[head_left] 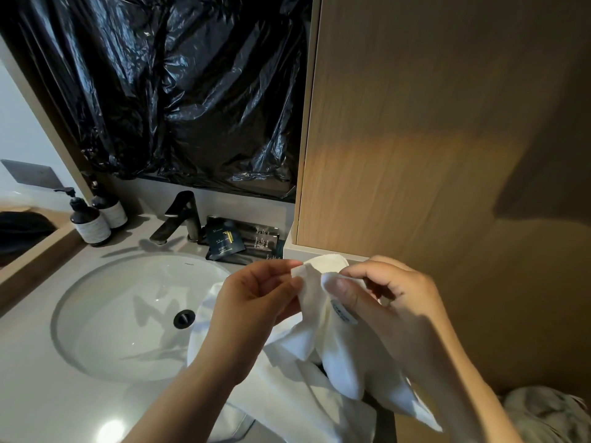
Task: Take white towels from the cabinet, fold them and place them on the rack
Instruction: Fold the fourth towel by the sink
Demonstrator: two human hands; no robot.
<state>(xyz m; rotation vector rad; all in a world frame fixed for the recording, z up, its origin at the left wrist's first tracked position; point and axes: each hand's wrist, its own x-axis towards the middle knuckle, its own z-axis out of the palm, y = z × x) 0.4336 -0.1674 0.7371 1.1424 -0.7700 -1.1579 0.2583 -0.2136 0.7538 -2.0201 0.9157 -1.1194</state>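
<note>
Two hands hold one white towel just right of the sink, over the near right edge of the tabletop. The left hand pinches an upper corner of the towel between thumb and forefinger. The right hand pinches the adjoining top hem, thumb pressed on the cloth just above a sewn label. Both sets of fingers are narrow and closed on fabric. The two pinch points lie close together.

From the fingers the towel hangs downward and toward the viewer. Its long axis runs near vertical, with loose folds bunched below the right hand and a further layer draped toward the sink's near right rim. The towel is not yet flat or squared, so folding is judged to be at its start.

The next move likely requires the hands to part along the hem, the left toward the sink and the right away from it. Room on the sink side is open above the basin. On the side away from the sink, the wooden cabinet face stands close behind the right hand and limits outward travel. Beyond the sink, the faucet and two pump bottles stand well apart from the cloth. The rack is not in view. A second pale cloth lies at the lower right, farthest from the sink.
</note>
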